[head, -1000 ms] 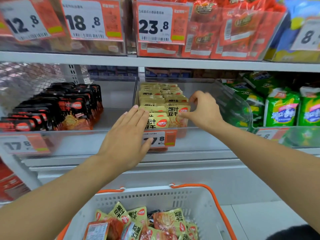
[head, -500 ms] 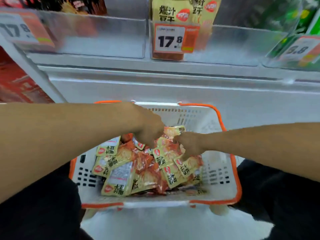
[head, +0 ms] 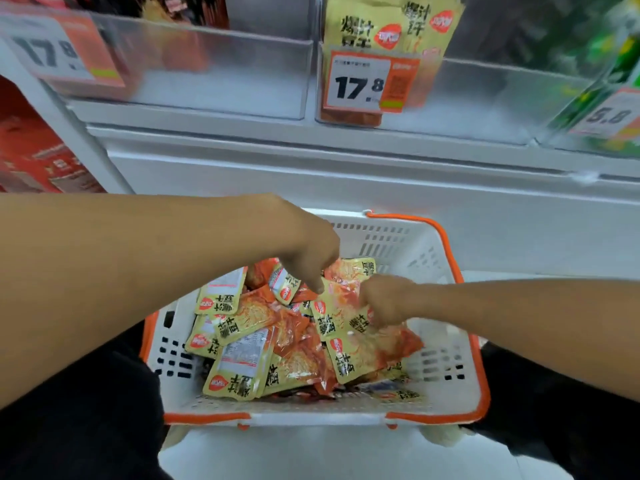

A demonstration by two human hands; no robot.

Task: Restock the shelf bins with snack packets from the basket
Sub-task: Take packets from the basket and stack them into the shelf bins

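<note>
The shelf (head: pixel 346 161) runs across the top of the view, a white ledge carrying clear shelf bins (head: pixel 221 81) along its front edge. The middle bin holds upright yellow packets (head: pixel 391 26) behind a price tag (head: pixel 360 81) reading 17.8; the bin toward the left edge shows a second, blurred 17.8 tag (head: pixel 52 53), and a green-packed bin (head: pixel 609 71) with a 5.8 tag sits at the right edge.

Below the shelf stands the basket (head: pixel 443 368) — white slotted plastic with an orange rim and handle — between the person's dark-clothed legs. Snack packets (head: pixel 249 351) in yellow and orange lie piled loosely inside it, heaped from its left wall across to the middle, some face up and some showing their printed backs.

Both bare forearms reach in from the sides. The left hand (head: pixel 308 251) hangs over the far part of the pile, knuckles up, its fingers (head: pixel 317 284) curled downward with the tips touching the top packets; whether they actually pinch one cannot be told from this angle. The right hand (head: pixel 384 299) is down in the pile near the basket's middle — its fingers (head: pixel 375 315) are curled against a yellow packet (head: pixel 337 315) lying on top, seemingly gripping that packet's right edge.
</note>
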